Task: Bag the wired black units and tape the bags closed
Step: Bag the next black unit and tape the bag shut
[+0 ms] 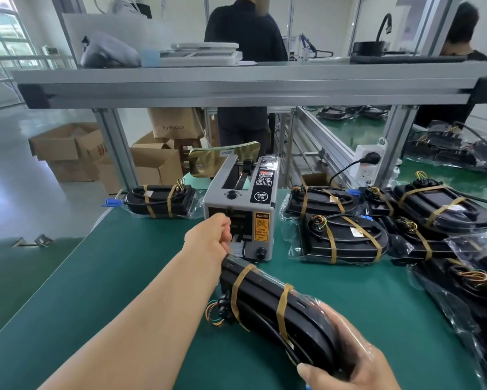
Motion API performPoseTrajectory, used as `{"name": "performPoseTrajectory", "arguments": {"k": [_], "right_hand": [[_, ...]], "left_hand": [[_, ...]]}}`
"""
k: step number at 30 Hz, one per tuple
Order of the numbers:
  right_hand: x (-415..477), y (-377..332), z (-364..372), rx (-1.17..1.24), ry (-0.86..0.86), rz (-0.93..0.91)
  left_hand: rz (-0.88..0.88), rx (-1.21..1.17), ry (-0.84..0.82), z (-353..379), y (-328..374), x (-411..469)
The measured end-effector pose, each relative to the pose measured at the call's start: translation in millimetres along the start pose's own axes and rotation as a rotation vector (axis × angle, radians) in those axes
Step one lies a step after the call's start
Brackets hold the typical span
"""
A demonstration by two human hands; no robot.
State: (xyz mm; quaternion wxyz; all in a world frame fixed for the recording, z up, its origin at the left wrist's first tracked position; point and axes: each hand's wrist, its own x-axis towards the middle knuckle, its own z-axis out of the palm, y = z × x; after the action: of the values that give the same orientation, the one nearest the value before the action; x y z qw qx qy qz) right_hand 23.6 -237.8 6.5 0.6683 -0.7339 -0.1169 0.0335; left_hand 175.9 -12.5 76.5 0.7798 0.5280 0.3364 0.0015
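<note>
forward, left hand (208, 238) at tape dispenser (260, 199), grip unclear; right hand (349, 361) clasps bagged unit (267, 298).

You get bright, even light, daylight entering by the windows (3, 43) up and left of your left hand (208, 237). Bags (459, 246) right of your right hand (349, 361) glint; frame edges bend.

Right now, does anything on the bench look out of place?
The bagged unit left of the tape dispenser has its blue connector poking past the edge of the green mat. The pile of bagged units on the right overlaps untidily.
</note>
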Motion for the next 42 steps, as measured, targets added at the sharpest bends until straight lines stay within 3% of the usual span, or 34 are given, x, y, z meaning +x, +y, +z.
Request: {"name": "performPoseTrajectory", "arguments": {"k": [4,8,12,21,42], "right_hand": [[-2,-4,4,-0.051,0.019,-0.010],[0,-13,16,-0.074,0.028,-0.020],[0,-19,27,-0.075,0.059,-0.005],[-8,-20,39,-0.110,0.077,0.016],[-9,-12,44,-0.144,0.108,-0.020]], "left_hand": [[0.291,0.037,0.028,-25,2,-38],[0.553,0.305,-0.208,-55,-16,-106],[0.523,0.444,-0.356,-60,-48,-147],[0.502,0.467,-0.236,-58,-65,-147],[0.551,0.437,-0.153,-52,-74,-149]]}}
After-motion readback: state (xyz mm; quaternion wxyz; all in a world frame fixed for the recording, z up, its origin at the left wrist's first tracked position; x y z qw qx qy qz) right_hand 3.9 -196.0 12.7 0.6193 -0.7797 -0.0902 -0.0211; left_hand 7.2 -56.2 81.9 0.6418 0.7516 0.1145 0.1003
